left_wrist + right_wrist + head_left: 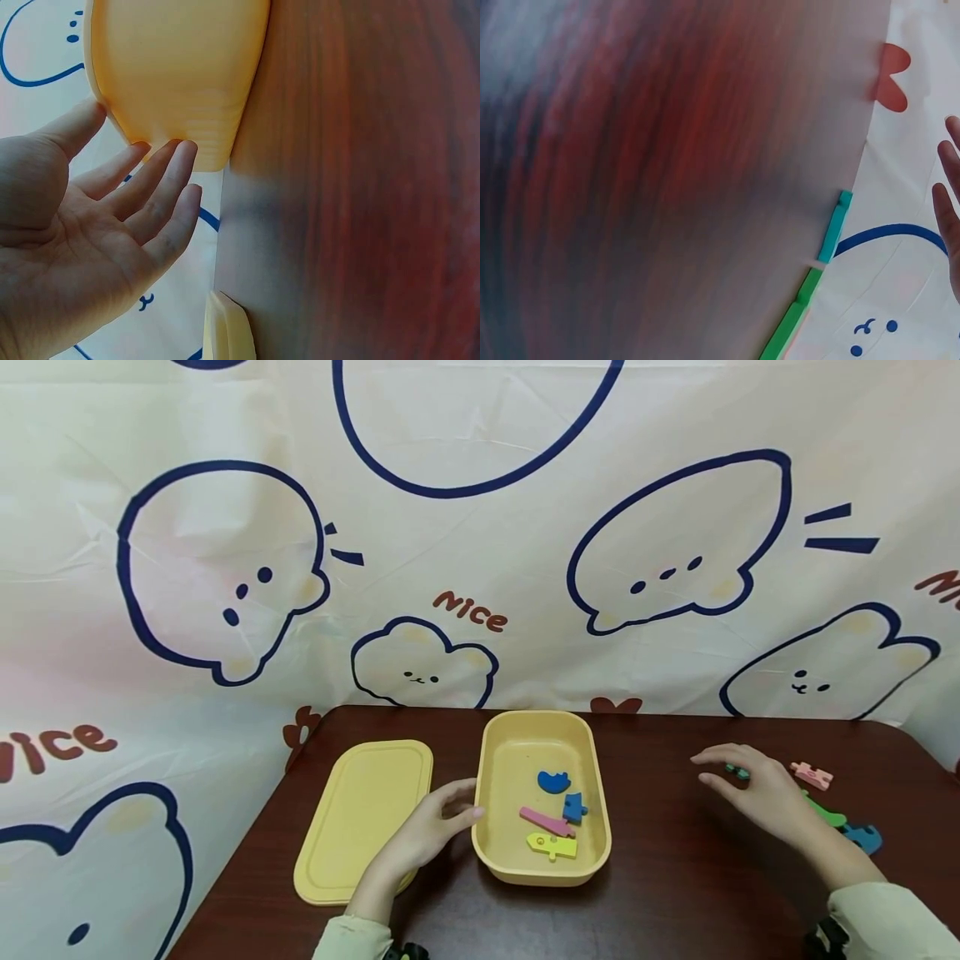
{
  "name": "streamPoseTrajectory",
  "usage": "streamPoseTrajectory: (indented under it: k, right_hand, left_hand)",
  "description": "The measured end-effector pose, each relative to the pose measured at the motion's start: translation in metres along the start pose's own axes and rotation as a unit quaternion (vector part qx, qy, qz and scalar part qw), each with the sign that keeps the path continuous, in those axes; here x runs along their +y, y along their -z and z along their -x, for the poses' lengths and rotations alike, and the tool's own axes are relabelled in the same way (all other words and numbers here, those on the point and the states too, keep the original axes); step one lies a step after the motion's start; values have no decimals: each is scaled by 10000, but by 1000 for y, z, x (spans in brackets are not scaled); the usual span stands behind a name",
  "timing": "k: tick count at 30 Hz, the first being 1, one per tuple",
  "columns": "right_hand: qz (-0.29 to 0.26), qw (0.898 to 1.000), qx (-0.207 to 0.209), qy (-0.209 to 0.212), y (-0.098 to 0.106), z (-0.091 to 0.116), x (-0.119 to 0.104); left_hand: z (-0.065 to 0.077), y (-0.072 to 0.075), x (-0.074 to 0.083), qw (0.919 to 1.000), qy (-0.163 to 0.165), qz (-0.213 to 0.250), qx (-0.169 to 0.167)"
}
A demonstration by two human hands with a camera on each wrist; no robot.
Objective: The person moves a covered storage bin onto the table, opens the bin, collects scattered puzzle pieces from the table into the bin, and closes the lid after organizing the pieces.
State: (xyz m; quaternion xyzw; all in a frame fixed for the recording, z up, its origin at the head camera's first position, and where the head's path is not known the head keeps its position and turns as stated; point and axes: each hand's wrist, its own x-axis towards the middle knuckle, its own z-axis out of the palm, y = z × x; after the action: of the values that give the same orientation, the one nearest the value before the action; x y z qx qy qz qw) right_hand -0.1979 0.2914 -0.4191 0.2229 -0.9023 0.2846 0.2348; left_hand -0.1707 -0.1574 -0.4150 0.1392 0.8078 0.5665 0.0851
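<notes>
Yellow tub (pixel 513 768), smooth, rounded corners, mid-worktop (pixel 652 902) (dk red-brown, woodgrain); flat puzzle pcs (pixel 553 782) w/ tabs inside. L hand (pixel 423 827): grip released, fingertips against tub's side. R hand (pixel 765 793): grip loose, holding nothing, nr teal pc (pixel 741 772), partly hidden. Green pc (pixel 828 812) part-covered by R forearm. R wrist cam: R hand cut off; thin pc edges visible. L wrist cam adds thumb at rim, fingers on outer wall.

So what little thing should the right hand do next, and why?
Maybe pinch the small teal-green piece: it looks nearest the right hand, which holds nothing, while four pieces lie inside the yellow box by the left hand.
</notes>
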Motion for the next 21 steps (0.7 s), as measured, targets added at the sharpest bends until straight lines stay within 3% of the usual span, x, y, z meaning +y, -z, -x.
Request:
streamPoseTrajectory:
  k: [7, 21]
  right_hand:
    - [-92, 9978, -371, -536, 7, 2, 10]
    - [-1, 9950, -561, -824, 15, 6, 34]
  left_hand:
    - [-2, 0, -2, 9999, 56, -87, -3]
    - [1, -1, 3, 9999, 107, -43, 23]
